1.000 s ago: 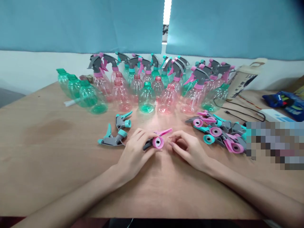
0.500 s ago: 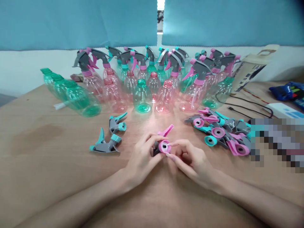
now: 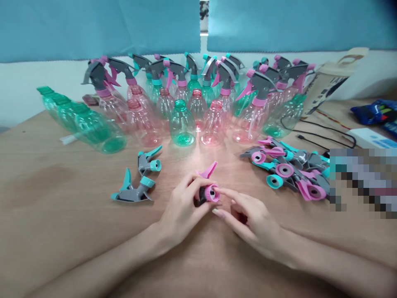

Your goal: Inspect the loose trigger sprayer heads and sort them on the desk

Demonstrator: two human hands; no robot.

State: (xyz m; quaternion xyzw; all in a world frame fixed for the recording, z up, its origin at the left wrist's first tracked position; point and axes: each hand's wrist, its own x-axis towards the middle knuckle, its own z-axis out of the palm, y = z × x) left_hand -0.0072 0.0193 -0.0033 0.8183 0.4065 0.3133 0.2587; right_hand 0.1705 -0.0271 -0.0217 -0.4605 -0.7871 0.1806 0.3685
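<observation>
My left hand (image 3: 182,203) is wrapped round a grey and pink spray trigger head (image 3: 212,193) above the table. Its pink collar faces me, showing a white ring with a dark hole, and the pink lever sticks up behind my fingers. My right hand (image 3: 251,211) is at the collar: the index fingertip touches the opening's rim, while the thumb stays apart below it. Left of my hands lie two grey and turquoise trigger heads, one nearer (image 3: 133,194) and one farther (image 3: 149,162).
A pile of pink and turquoise trigger heads (image 3: 284,169) lies on the right. Behind stand rows of green and pink bottles (image 3: 182,128), several topped with trigger heads. At right are a black cable (image 3: 322,133), a beige cup (image 3: 330,78) and a blue packet (image 3: 372,112).
My right thumb has come away from the collar and dropped lower, while the index finger has pressed onto the opening. The left hand keeps its hold. The whole view has shifted slightly.
</observation>
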